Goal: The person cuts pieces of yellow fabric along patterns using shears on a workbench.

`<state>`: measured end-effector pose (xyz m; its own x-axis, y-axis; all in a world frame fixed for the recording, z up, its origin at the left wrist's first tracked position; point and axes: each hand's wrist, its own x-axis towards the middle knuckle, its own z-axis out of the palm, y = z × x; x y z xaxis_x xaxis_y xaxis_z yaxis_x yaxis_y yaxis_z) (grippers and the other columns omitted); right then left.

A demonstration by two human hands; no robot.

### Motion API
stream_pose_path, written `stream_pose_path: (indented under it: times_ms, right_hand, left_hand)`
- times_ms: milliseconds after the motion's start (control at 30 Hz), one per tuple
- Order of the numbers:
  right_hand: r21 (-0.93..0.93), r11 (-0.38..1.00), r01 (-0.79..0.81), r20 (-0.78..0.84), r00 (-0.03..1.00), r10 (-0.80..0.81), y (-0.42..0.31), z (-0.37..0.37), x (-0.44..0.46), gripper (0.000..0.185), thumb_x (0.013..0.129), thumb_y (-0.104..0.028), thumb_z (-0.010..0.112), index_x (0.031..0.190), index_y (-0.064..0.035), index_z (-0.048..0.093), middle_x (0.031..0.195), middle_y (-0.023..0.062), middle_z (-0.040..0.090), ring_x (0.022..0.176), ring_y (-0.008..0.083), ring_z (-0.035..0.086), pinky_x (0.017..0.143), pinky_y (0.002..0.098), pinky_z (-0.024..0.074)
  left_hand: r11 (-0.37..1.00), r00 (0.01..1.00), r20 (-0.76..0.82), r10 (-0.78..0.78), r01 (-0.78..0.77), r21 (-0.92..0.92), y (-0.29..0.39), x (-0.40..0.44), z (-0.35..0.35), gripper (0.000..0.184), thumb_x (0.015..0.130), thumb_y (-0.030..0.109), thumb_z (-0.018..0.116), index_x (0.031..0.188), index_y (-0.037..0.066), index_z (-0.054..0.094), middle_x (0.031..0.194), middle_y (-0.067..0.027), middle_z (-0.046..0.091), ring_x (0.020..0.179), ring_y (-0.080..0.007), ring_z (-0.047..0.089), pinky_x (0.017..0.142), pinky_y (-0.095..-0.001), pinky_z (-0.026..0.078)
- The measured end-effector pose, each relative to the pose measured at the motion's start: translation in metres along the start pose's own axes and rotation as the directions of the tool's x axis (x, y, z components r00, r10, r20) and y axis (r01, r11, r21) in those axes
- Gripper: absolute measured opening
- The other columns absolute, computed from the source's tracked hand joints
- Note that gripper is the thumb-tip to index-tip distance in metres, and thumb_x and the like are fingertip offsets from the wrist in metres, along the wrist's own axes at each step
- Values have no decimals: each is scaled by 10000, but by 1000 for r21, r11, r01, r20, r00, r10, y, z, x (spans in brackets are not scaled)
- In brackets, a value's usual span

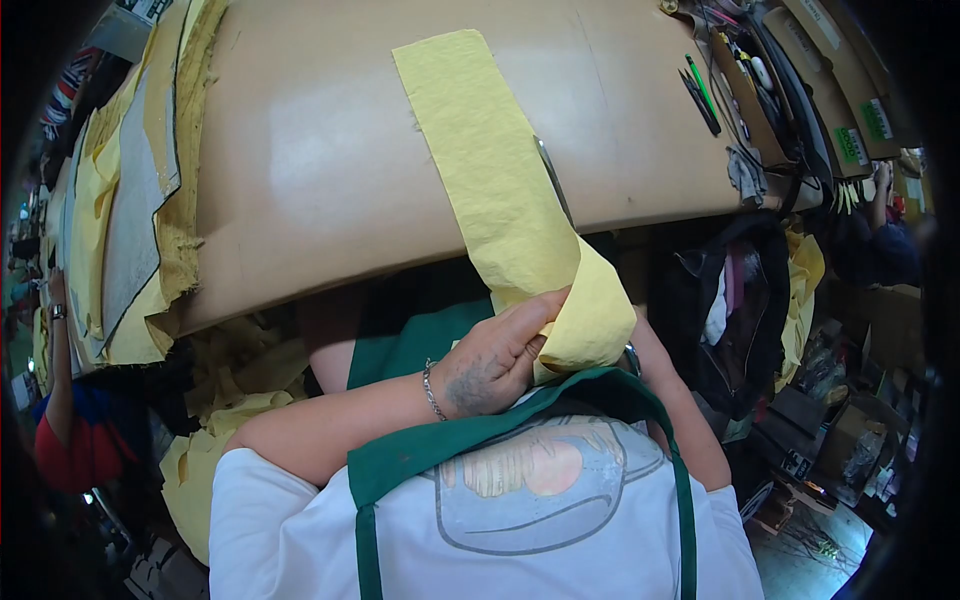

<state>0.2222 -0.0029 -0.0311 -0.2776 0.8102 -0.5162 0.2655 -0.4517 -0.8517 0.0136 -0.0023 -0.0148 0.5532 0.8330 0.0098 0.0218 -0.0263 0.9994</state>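
Observation:
A long strip of yellow cloth (480, 130) lies across the table edge, and its near end hangs down and curls over in front of my body. My left hand (497, 358), with a chain bracelet at the wrist, is closed on the curled near end. Behind the fold my right hand is hidden; only the right forearm (685, 390) and a shiny band at the wrist show. A narrow dark, shiny-edged object (553, 180) sticks out from under the strip's right side; its kind is unclear.
Layered yellow and grey cloth pieces (140, 190) lie at the table's left. Pens (703, 95) and a box of tools (755, 85) are at the right. An open black bag (735, 310) hangs below the table. Another person's arm (62, 350) shows at far left.

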Motion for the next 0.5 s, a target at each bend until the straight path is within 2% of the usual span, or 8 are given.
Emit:
stream_pose_path:
  times_ms: [33,100,300,400,500]
  right_hand:
    - [-55,997,-57,10,998,58,-2,-1,1,211,762,-155,571,907,-5,600,798,64,629,712,89,547,667,246,447]
    - [-403,906,-133,22,988,154,-4,-5,10,213,767,-163,576,905,-3,600,809,46,626,722,83,539,672,246,447]
    - [-99,984,-146,139,978,159,-17,-6,22,215,738,-129,608,911,-2,594,813,40,624,741,76,536,684,245,446]
    - [-133,982,-133,135,979,150,-26,-5,27,215,734,-131,608,907,-4,592,805,44,622,737,76,536,678,246,446]
    - [-278,957,-79,120,986,116,-28,-5,28,201,728,-114,610,897,-7,592,810,24,613,734,68,530,671,245,446]
  left_hand:
    - [1000,1000,-2,5,-5,5,-1,0,0,439,823,-1,359,1259,50,333,1108,-205,495,1037,-343,493,877,-342,398]
    - [1000,1000,-10,15,-15,15,-2,-2,0,433,825,3,359,1255,50,337,1106,-204,497,1037,-342,494,875,-342,399]
    - [1000,1000,20,7,-7,-3,-1,-7,1,393,820,21,370,1212,45,367,1060,-201,510,999,-358,503,842,-356,412]
    - [1000,1000,26,-2,3,-26,2,-7,0,369,822,29,368,1190,41,377,1033,-201,514,977,-363,507,828,-364,415]
    - [1000,999,28,-16,17,-24,3,-8,-1,361,821,27,365,1182,39,380,1028,-200,514,973,-360,508,823,-365,416]
